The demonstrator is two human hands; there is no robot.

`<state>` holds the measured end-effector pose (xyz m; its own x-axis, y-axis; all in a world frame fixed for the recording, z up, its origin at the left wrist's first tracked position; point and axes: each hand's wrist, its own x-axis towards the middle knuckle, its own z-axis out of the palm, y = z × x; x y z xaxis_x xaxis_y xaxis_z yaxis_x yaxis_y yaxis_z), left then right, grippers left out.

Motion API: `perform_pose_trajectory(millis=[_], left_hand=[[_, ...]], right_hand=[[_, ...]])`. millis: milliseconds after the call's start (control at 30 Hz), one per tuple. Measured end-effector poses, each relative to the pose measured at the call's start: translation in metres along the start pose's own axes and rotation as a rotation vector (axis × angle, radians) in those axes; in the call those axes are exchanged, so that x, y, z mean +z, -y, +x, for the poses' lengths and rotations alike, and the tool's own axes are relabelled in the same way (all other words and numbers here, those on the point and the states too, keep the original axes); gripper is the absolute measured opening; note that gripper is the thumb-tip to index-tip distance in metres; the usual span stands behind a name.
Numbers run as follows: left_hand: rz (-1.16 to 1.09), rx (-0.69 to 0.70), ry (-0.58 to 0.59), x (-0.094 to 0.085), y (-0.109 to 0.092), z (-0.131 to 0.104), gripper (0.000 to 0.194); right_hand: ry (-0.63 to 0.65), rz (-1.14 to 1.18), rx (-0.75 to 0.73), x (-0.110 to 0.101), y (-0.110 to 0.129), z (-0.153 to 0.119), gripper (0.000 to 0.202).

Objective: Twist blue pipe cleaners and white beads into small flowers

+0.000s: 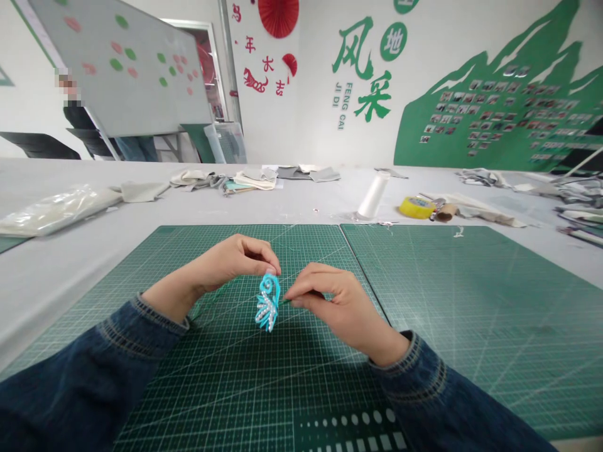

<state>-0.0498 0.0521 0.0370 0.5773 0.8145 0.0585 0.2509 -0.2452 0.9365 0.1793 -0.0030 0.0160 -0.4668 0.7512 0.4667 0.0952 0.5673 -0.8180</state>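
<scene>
A turquoise ornament with a spiral curl on top and petal-like loops lined with white beads hangs above the green cutting mat. Its upper edge is pinched between the thumb and fingers of my left hand. Just to the right, my right hand is closed in a pinch on a thin green strand that meets the ornament's side. Whether the strand is thread or wire, I cannot tell. More fine green thread lies on the mat beside my left wrist.
Beyond the mat stand a white thread cone and a yellow tape roll. Fabric scraps line the table's back, and a plastic-wrapped bundle lies at left. A second cutting mat adjoins on the right. A person is by the whiteboard.
</scene>
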Motion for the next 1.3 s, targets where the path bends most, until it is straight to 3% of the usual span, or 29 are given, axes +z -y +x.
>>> perform_pose_trajectory(millis=[133,267,400,567,700,967,1133,1300], left_hand=[[-0.253,-0.082,-0.01,0.011,0.016,0.001,0.01],[-0.356,-0.112,-0.179,0.024,0.021,0.002,0.014],[-0.369,-0.1,-0.299,0.039,0.014,0.003,0.016],[-0.268,-0.04,-0.425,0.064,0.003,0.0,0.01],[0.035,0.065,-0.504,0.076,-0.003,-0.006,0.009],[0.845,0.535,-0.658,0.078,-0.012,-0.018,0.008],[1.138,0.637,-0.648,0.072,-0.02,-0.02,0.008],[1.329,0.598,-0.512,0.064,-0.03,-0.02,0.016]], right_hand=[[-0.054,0.103,0.058,-0.001,0.001,0.0,0.014],[-0.257,0.171,0.157,-0.003,-0.005,0.0,0.013],[-0.447,0.138,0.207,-0.004,-0.01,0.001,0.011],[-0.559,0.006,0.188,-0.005,-0.011,0.001,0.015],[-0.584,-0.181,0.107,-0.005,-0.008,0.0,0.019],[-0.52,-0.47,-0.086,0.0,-0.008,-0.008,0.021],[-0.443,-0.636,-0.111,0.001,-0.011,-0.009,0.021],[-0.281,-0.826,-0.176,0.003,-0.015,-0.01,0.022]])
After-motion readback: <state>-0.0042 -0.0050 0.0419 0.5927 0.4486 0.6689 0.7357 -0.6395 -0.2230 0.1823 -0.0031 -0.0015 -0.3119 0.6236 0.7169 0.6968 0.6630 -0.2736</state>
